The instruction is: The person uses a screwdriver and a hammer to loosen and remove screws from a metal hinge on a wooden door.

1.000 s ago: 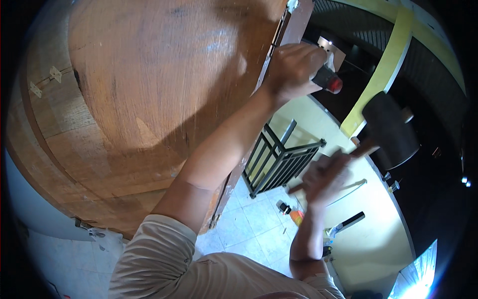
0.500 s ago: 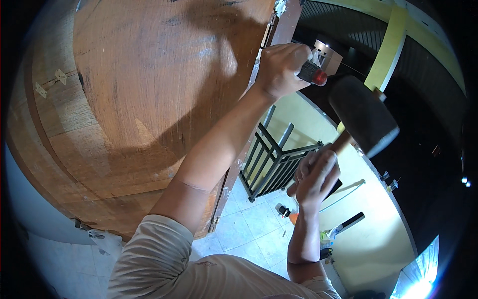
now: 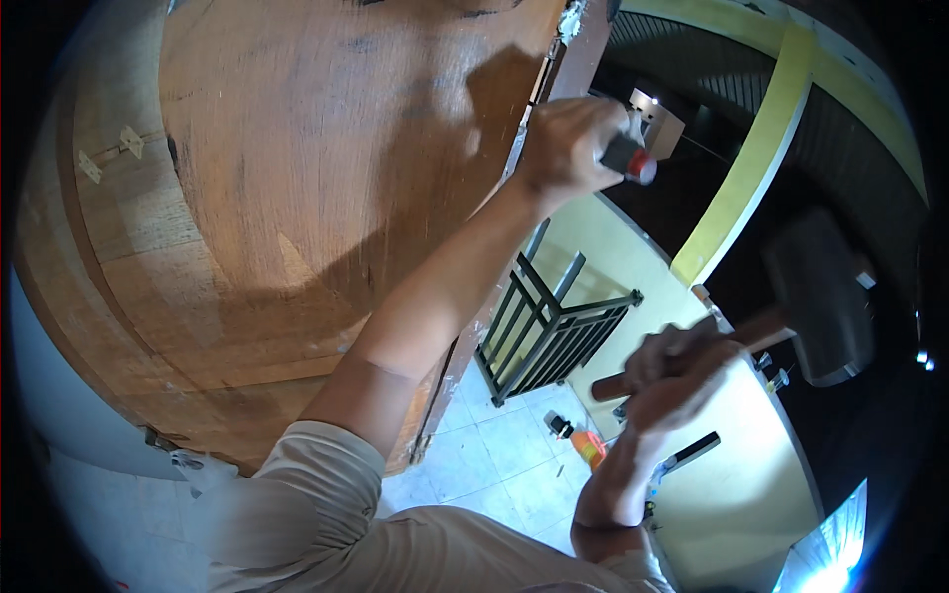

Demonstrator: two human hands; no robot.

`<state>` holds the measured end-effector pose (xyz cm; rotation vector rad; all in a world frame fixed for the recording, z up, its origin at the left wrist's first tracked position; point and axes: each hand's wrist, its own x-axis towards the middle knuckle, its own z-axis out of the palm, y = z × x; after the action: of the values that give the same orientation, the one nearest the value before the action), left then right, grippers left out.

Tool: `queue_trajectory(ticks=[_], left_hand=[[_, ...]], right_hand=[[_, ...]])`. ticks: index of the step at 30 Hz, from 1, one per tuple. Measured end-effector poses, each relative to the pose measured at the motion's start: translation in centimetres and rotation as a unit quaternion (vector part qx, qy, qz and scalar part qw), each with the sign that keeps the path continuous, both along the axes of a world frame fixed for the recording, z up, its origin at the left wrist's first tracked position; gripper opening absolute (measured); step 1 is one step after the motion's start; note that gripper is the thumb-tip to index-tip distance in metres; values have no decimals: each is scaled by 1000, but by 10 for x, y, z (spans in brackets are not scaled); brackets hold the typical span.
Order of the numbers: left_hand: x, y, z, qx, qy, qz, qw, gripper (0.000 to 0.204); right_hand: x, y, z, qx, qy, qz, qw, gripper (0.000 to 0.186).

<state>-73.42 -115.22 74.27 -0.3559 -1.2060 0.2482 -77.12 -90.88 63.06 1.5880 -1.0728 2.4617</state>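
My left hand (image 3: pixel 573 148) is closed round a chisel (image 3: pixel 629 160) with a dark handle and a red butt end, at the upper edge of a brown wooden door (image 3: pixel 326 178). The chisel's blade is hidden behind my fingers and the door edge. My right hand (image 3: pixel 682 381) grips the wooden handle of a black-headed mallet (image 3: pixel 825 296). The mallet is off to the right, apart from the chisel, its head a little blurred. Pale chipped patches (image 3: pixel 570 22) show along the door's narrow edge.
A dark metal gate-like frame (image 3: pixel 559 331) leans by a pale yellow wall (image 3: pixel 751 474). An orange bottle with a black cap (image 3: pixel 583 440) lies on the tiled floor (image 3: pixel 460 460). At lower right, a bright lamp (image 3: pixel 828 573) glares. Two hinge plates (image 3: pixel 130 142) lie at left.
My right hand has swung the mallet right and downward, away from the chisel. My left hand keeps its hold on the chisel, with the view shifting slightly.
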Motion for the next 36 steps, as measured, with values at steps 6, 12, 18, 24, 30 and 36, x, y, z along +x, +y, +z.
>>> queue_trajectory(ticks=[6, 12, 18, 24, 30, 36], left_hand=[[7, 3, 6, 7, -1, 1, 1000, 31], [7, 3, 5, 24, -22, 11, 999, 26], [-1, 11, 4, 6, -6, 1, 1000, 26], [-4, 1, 4, 11, 1, 5, 1000, 25], [-14, 5, 3, 27, 4, 22, 999, 24], [-9, 6, 0, -4, -9, 78, 997, 24]], right_hand=[[-5, 22, 4, -35, -13, 4, 999, 62], [-13, 12, -68, 34, -72, 114, 990, 61], [-46, 20, -214, 189, -140, 69, 970, 45], [-100, 33, -381, 567, 34, -99, 817, 34], [-117, 16, -564, 776, 47, 174, 605, 35], [-48, -26, -680, 774, 244, 324, 486, 37]])
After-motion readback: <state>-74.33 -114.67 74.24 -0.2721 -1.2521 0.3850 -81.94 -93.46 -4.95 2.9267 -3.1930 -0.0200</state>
